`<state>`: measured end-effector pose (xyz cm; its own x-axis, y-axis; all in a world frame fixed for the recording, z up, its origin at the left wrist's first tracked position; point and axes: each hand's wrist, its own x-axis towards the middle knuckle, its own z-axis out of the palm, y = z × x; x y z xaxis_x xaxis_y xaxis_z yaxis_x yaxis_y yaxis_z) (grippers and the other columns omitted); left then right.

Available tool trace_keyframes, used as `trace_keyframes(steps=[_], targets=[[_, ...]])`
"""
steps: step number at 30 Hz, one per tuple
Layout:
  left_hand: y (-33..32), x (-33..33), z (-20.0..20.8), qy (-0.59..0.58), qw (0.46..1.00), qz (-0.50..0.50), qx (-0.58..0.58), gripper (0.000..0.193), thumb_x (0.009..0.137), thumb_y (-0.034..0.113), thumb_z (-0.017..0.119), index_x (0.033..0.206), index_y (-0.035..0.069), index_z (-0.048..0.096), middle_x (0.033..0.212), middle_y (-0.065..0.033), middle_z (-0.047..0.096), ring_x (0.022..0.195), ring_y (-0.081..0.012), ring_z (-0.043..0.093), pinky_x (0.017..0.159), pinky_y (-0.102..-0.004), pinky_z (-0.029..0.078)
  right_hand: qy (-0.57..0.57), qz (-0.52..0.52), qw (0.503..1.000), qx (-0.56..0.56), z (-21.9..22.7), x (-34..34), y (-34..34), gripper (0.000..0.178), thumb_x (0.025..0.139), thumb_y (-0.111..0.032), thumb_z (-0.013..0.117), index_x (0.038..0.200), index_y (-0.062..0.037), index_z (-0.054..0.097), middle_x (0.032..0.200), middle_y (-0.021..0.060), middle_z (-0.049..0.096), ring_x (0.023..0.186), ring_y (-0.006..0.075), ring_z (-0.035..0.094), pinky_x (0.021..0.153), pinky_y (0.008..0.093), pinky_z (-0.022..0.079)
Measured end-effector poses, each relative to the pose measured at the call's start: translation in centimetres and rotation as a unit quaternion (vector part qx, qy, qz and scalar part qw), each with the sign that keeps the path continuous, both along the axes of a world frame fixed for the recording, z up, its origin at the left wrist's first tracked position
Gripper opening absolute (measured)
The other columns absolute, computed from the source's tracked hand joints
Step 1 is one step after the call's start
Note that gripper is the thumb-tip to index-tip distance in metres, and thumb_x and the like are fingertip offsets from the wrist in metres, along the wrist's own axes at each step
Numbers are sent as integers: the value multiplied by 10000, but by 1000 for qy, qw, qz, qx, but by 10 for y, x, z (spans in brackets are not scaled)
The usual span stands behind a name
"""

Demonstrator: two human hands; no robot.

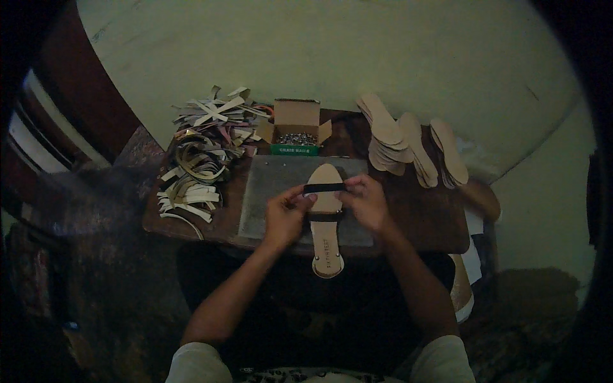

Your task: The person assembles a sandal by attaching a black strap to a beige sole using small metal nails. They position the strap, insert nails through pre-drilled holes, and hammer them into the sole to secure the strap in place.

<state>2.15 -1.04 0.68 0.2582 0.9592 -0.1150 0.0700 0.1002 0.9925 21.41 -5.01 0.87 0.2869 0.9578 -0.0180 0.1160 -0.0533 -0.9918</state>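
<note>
A tan sandal sole [327, 172] lies lengthwise before me, toe end away, on a grey slab [265, 175]. Its narrow heel end juts past the table's near edge and has small metal studs. One black strap [323, 188] crosses the front of the sole. My left hand [287, 216] pinches that strap's left end, while the fingers of my right hand [368, 203] are closed on its right end. Nearer to me, a second black strap [325, 217] spans the sole's middle. How the strap ends meet the sole's sides is hidden by my fingers.
Beyond the slab stands an open green box [294, 150] full of small metal nails. Cut strips [198, 163] pile up at the table's left. Several tan sole pieces [386, 131] lie stacked at the far right of the dark wooden table [421, 223]. A pale wall rises behind.
</note>
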Motion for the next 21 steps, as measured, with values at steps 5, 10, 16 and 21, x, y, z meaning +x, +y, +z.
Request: trace_keyframes(steps=[5,10,16,21], targets=[[23,-8,-9,-107,993,43,20,375,863,148,716,1159,-68,637,935,-83,687,849,-118,618,760,-268,496,58,63,996,-11,19,-10,2,431,875,-132,706,1231,22,518,1102,135,658,969,197,641,831,343,535],[52,-37,18,-132,983,123,14,385,857,109,678,1199,-57,620,988,-79,685,850,-126,613,769,-269,483,53,14,998,26,25,5,12,355,932,-179,633,1239,-11,569,1118,121,680,954,198,658,786,340,540],[79,-63,18,-218,952,213,5,356,868,98,642,1187,-56,615,1018,-87,668,879,-150,610,787,-278,479,-365,-30,917,155,22,7,42,249,883,-121,641,1114,-30,652,1082,115,685,926,238,666,813,361,532],[78,-72,29,-277,932,232,5,290,869,89,637,1119,-58,633,994,-89,667,860,-160,615,793,-282,482,-541,9,804,247,35,-25,101,216,819,-59,620,1027,-50,680,962,129,675,947,302,637,863,444,501]])
